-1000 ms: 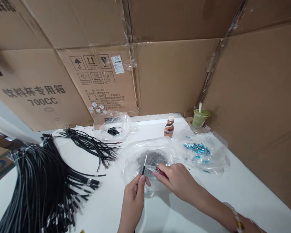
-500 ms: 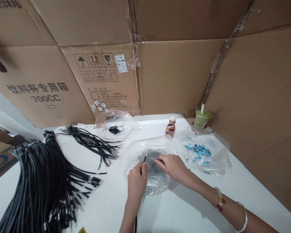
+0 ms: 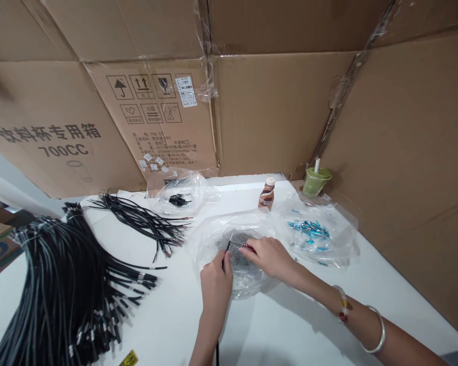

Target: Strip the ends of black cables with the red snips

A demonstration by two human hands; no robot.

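Observation:
My left hand (image 3: 217, 279) is closed around a black cable (image 3: 228, 247), whose end points up and away from me over the clear plastic bag (image 3: 248, 292). Below that hand the cable runs down past my forearm. My right hand (image 3: 269, 256) pinches a small red-handled tool (image 3: 249, 247); its thin tip points left towards the cable end, and I cannot make out its exact kind. Inside the bag, beneath both hands, lies a mass of small grey pieces (image 3: 244, 260), too fine to tell apart.
At left lie a big bundle of black cables (image 3: 57, 290) and a smaller bunch (image 3: 141, 218). Behind are a bag with small black parts (image 3: 179, 200), a brown bottle (image 3: 266, 194) and a green cup (image 3: 316, 181). A bag of blue pieces (image 3: 311, 230) lies right. Cardboard walls (image 3: 275, 112) enclose the table.
The view has shifted slightly. Both hands keep their grips over the bag, and the thin tip of the red-handled tool shows more clearly beside the cable end.

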